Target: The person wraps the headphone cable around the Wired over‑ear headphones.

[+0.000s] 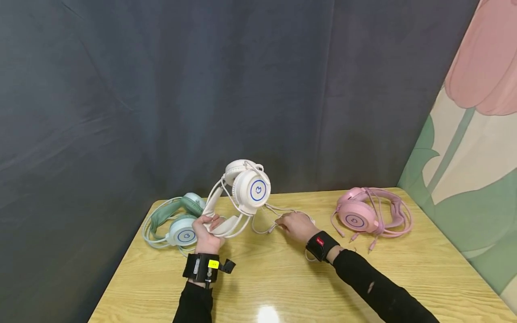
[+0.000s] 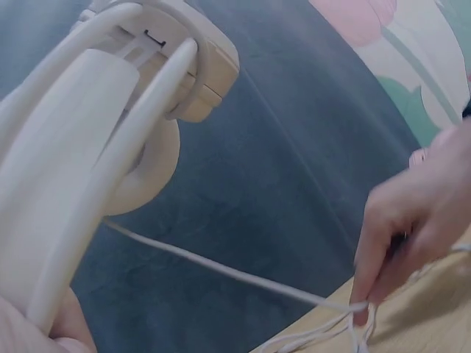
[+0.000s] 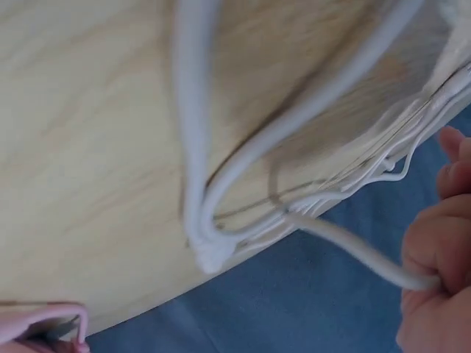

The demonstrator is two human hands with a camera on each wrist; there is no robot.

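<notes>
A white headset (image 1: 246, 190) is held up above the wooden table (image 1: 282, 278), ear cups at the top. My left hand (image 1: 207, 233) grips its headband (image 2: 66, 198) at the lower end. Its white cable (image 1: 268, 220) runs down to the tabletop, where my right hand (image 1: 296, 225) pinches it. In the left wrist view the cable (image 2: 221, 268) stretches from the headset to the right hand's fingertips (image 2: 364, 305). In the right wrist view the cable (image 3: 353, 246) lies looped on the wood and leads into the curled fingers (image 3: 434, 265).
A green and white headset (image 1: 175, 220) lies on the table just left of my left hand. A pink headset (image 1: 369, 213) with its cable lies at the right rear. A dark cloth backdrop (image 1: 202, 89) hangs behind; a flowered panel (image 1: 472, 134) stands at the right.
</notes>
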